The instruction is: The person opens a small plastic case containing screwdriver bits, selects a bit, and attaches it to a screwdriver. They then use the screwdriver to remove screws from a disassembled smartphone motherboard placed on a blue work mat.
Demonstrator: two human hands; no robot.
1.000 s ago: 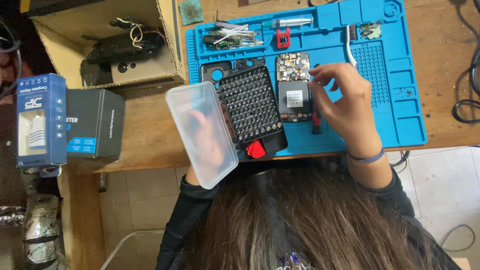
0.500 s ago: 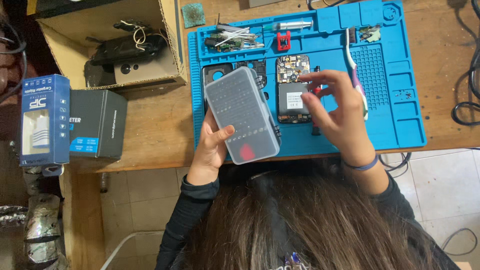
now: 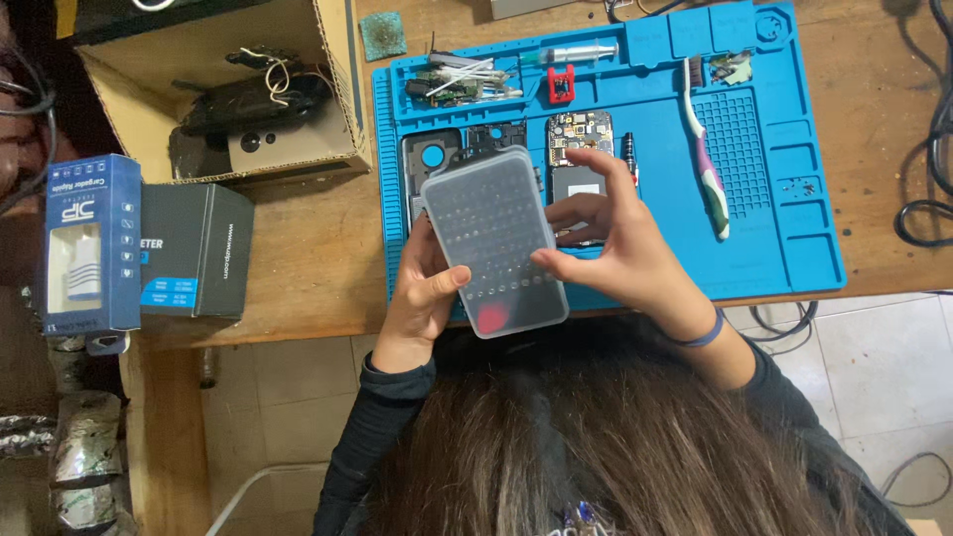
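Landmark = blue work mat (image 3: 794, 258), lying on the wooden table (image 3: 318, 248).

Far left of mat: blue-white product box (image 3: 84, 243) and black box (image 3: 194, 248) are sitting at table edge, parked out of the work zone. Above them, w/ its flap near the mat's left edge, an open cardboard box (image 3: 328, 89) is keeping a black device (image 3: 253, 99) w/ wires contained.

Over mat's lower-left part: left hand (image 3: 422, 293) is cupping the translucent bit case (image 3: 493, 238) from its left side, grip clamped on it, thumb across the lid's lower left. Case is held above the mat, lid closed, prob. so bits don't spill.

Right hand (image 3: 620, 253) is pinching the case's right edge, grip closed on it, steadying it.

On mat behind case: phone frame (image 3: 432, 164), circuit board (image 3: 581, 129). Further right: toothbrush (image 3: 705, 149) is lying lengthwise, handy for cleaning.
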